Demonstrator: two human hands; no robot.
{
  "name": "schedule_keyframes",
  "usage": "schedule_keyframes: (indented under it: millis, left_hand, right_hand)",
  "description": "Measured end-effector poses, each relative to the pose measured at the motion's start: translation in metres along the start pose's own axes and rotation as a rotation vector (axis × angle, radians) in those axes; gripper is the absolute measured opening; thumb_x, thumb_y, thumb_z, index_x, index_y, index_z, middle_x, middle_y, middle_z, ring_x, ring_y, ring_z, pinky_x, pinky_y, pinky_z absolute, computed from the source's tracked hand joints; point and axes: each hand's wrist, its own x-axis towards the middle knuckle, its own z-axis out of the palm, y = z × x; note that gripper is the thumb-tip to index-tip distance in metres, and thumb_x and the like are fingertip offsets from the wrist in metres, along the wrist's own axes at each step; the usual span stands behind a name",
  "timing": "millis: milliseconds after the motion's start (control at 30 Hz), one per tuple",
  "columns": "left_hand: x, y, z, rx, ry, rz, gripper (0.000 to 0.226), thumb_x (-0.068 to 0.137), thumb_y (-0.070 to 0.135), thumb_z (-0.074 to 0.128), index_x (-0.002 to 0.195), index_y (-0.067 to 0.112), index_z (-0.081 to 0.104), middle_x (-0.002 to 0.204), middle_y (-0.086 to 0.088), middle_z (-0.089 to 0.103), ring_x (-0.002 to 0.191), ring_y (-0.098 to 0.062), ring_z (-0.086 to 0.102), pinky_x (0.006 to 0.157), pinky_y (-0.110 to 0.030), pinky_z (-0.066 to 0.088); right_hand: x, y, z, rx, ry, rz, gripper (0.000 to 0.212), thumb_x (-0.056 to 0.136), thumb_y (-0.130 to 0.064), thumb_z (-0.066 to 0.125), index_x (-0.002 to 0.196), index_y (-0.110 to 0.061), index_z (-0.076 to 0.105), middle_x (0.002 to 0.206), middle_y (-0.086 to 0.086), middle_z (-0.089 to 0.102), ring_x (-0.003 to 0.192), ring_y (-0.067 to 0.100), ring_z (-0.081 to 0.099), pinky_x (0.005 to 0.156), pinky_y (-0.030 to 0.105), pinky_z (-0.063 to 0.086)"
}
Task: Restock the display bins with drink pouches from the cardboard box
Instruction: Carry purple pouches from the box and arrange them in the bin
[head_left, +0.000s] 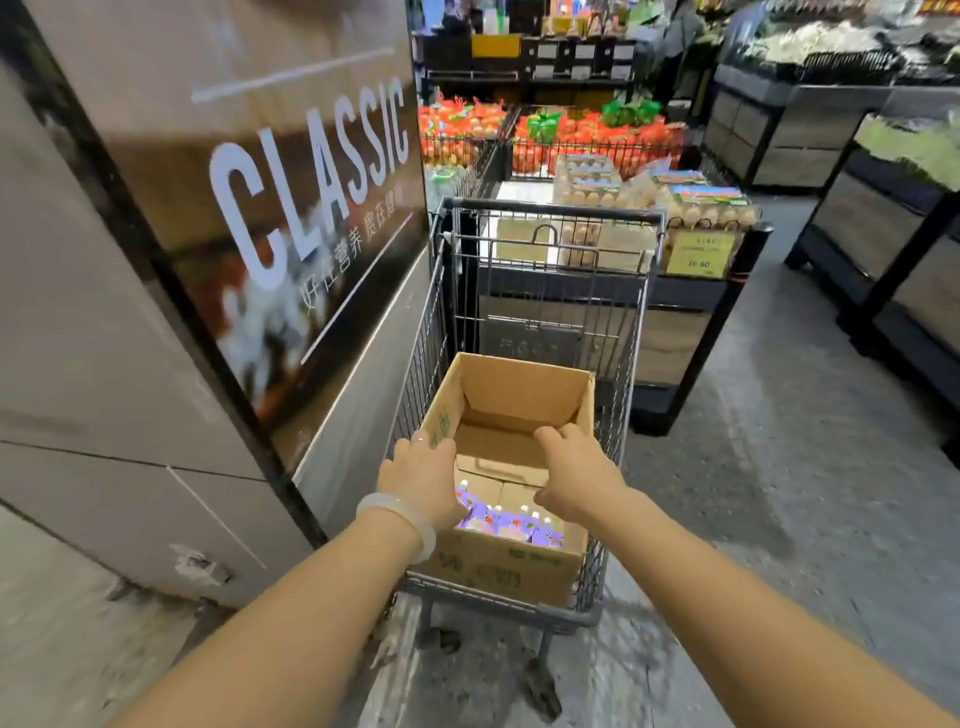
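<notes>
An open cardboard box (524, 395) sits in a wire shopping cart (550, 260). Several purple drink pouches (511, 525) with white caps stand at the box's near end; the far part of the box shows bare cardboard. My left hand (423, 480), with a pale bangle on its wrist, reaches over the box's left wall, fingers bent down inside. My right hand (576, 475) hovers over the middle of the box, fingers curled downward. Whether either hand holds anything is hidden by the backs of the hands.
A wall panel (291, 208) reading CLASSIC stands close on the left. Beyond the cart is a stand with egg cartons (696, 205) and a yellow price sign (698, 254). Orange netted produce (587, 135) lies further back. Dark display units (883, 249) line the right, across grey floor.
</notes>
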Motion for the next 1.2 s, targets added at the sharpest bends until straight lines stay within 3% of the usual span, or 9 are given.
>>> schedule_keyframes:
  millis: [333,467,633,800,867,1033,1100,1167,1200]
  left_hand:
    - [0.161,-0.026,0.100,-0.016,-0.330,-0.060,0.057,0.079,0.045,0.065,0.125,0.018,0.045,0.130,-0.008,0.042,0.122,-0.029,0.041,0.097,-0.038,0.040]
    - [0.212,-0.028,0.152,-0.083,-0.494,-0.119,0.063,0.080,0.040,0.065,0.134,0.018,0.041,0.134,-0.011,0.041,0.125,-0.031,0.041,0.104,-0.037,0.038]
    - [0.251,-0.029,0.222,-0.127,-0.645,-0.163,0.057,0.081,0.036,0.066,0.128,0.014,0.044,0.131,-0.012,0.044,0.122,-0.031,0.042,0.098,-0.037,0.041]
    - [0.272,-0.023,0.280,-0.168,-0.751,-0.213,0.055,0.080,0.029,0.065,0.127,0.011,0.042,0.128,-0.014,0.044,0.121,-0.031,0.045,0.097,-0.037,0.043]
    - [0.276,-0.018,0.294,-0.205,-0.797,-0.265,0.061,0.079,0.024,0.067,0.130,0.010,0.038,0.128,-0.013,0.049,0.120,-0.030,0.049,0.096,-0.038,0.045]
    - [0.282,-0.013,0.317,-0.075,-0.845,-0.334,0.047,0.083,0.018,0.061,0.126,0.010,0.042,0.128,-0.010,0.048,0.123,-0.027,0.047,0.090,-0.034,0.046]
    - [0.282,-0.014,0.324,-0.029,-0.847,-0.315,0.047,0.082,0.016,0.061,0.124,0.011,0.042,0.128,-0.011,0.047,0.125,-0.028,0.043,0.091,-0.035,0.046]
    - [0.280,-0.011,0.329,-0.019,-0.840,-0.273,0.047,0.083,0.012,0.059,0.125,0.011,0.040,0.130,-0.013,0.044,0.127,-0.030,0.039,0.094,-0.037,0.044]
    - [0.278,-0.009,0.331,-0.037,-0.838,-0.269,0.046,0.083,0.009,0.057,0.125,0.009,0.039,0.130,-0.014,0.045,0.127,-0.031,0.040,0.095,-0.037,0.044]
  right_hand:
    - [0.167,0.039,0.106,0.057,-0.305,0.125,0.062,0.079,-0.011,0.062,0.136,-0.014,0.036,0.140,0.016,0.036,0.120,0.034,0.047,0.095,0.042,0.047]
    - [0.209,0.059,0.156,0.152,-0.488,0.199,0.063,0.085,-0.012,0.062,0.140,-0.010,0.031,0.139,0.017,0.039,0.122,0.030,0.048,0.093,0.032,0.044]
    - [0.230,0.074,0.226,0.280,-0.694,0.302,0.063,0.086,-0.025,0.060,0.141,-0.010,0.032,0.139,0.013,0.048,0.126,0.027,0.048,0.098,0.029,0.040]
    - [0.243,0.077,0.286,0.510,-0.718,0.559,0.101,0.080,-0.028,0.071,0.150,-0.006,0.001,0.127,0.014,0.052,0.122,0.028,0.051,0.094,0.029,0.042]
    - [0.248,0.075,0.301,0.600,-0.652,0.707,0.100,0.077,-0.022,0.072,0.149,-0.007,0.004,0.131,0.015,0.052,0.117,0.030,0.055,0.090,0.032,0.046]
    - [0.249,0.074,0.328,0.658,-0.578,0.957,0.077,0.073,-0.023,0.077,0.128,-0.002,0.028,0.117,0.016,0.055,0.106,0.033,0.059,0.073,0.033,0.046]
    - [0.249,0.077,0.334,0.644,-0.585,0.959,0.050,0.072,-0.026,0.078,0.101,-0.004,0.043,0.094,0.011,0.058,0.094,0.031,0.060,0.060,0.028,0.042]
    - [0.249,0.079,0.338,0.650,-0.606,0.959,0.042,0.074,-0.027,0.077,0.073,-0.010,0.039,0.072,0.005,0.049,0.080,0.026,0.053,0.048,0.027,0.031]
    - [0.250,0.079,0.338,0.655,-0.618,0.954,0.041,0.075,-0.026,0.075,0.074,-0.010,0.038,0.073,0.006,0.049,0.078,0.024,0.050,0.049,0.027,0.031]
